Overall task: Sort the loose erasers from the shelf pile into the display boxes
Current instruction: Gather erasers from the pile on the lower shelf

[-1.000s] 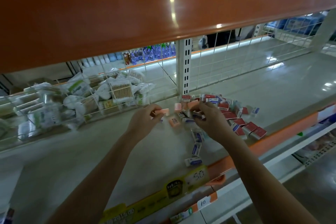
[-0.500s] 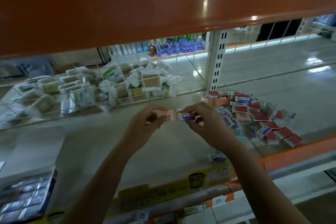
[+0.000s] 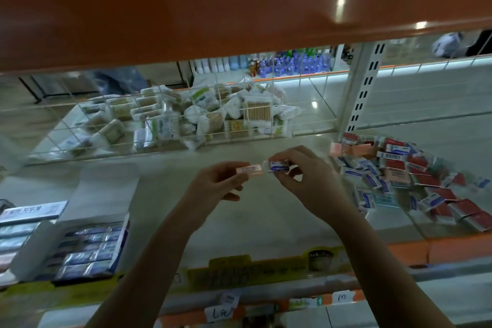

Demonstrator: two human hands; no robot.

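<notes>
The left hand (image 3: 213, 186) pinches a pink eraser (image 3: 249, 169); the right hand (image 3: 306, 181) pinches a blue-sleeved eraser (image 3: 278, 165). Both look light and firm. Slick wrappers suit a grip across the long sides.

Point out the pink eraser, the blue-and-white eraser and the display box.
pink eraser (image 3: 250, 169): head view, middle of its top face.
blue-and-white eraser (image 3: 278, 165): head view, on its printed sleeve.
display box (image 3: 123, 239): head view, on its right wall.
</notes>
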